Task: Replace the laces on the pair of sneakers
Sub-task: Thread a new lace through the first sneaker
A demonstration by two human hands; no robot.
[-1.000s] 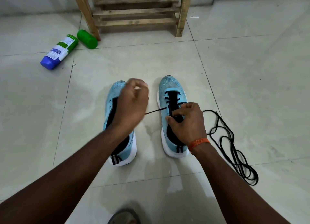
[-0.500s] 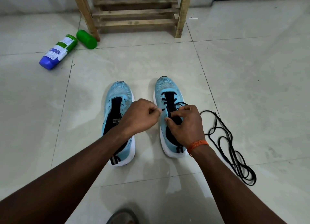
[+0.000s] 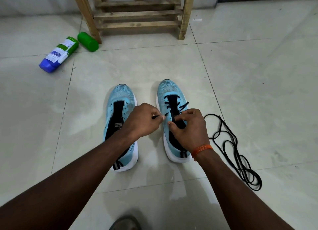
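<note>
Far to the left of the right sneaker [image 3: 169,90] and well beyond it, a bottle [image 3: 58,55] lies on its side on the floor [image 3: 258,75], with a green canister [image 3: 87,41] just beside it. What either one holds cannot be seen. A wooden stool [image 3: 137,14] stands beyond the right sneaker, well apart from it.

The left sneaker [image 3: 120,99] sits just left of the right one, toe pointing away, and its eyelets show no lace. The left hand [image 3: 142,121] hovers between the two shoes, thumb and fingertips pinched tight on the tip of the black lace [image 3: 166,114] where it comes out of the right sneaker's left-side eyelets.

The right sneaker is laced across its front eyelets only, and nothing is inside either shoe. The right hand [image 3: 189,128] sits on its tongue area, fingers curled down and thumb pressed against the eyelet edge, clamping the upper.

To the right of that sneaker a loose lace [image 3: 237,154] lies in tangled loops. Whether it joins the threaded one is hidden by the hand.

The lace looks light, limp and thin, so it will likely buckle if pushed from far back. The stiff tip is the best place to hold it. The soft upper probably needs steadying at the eyelet row.
</note>
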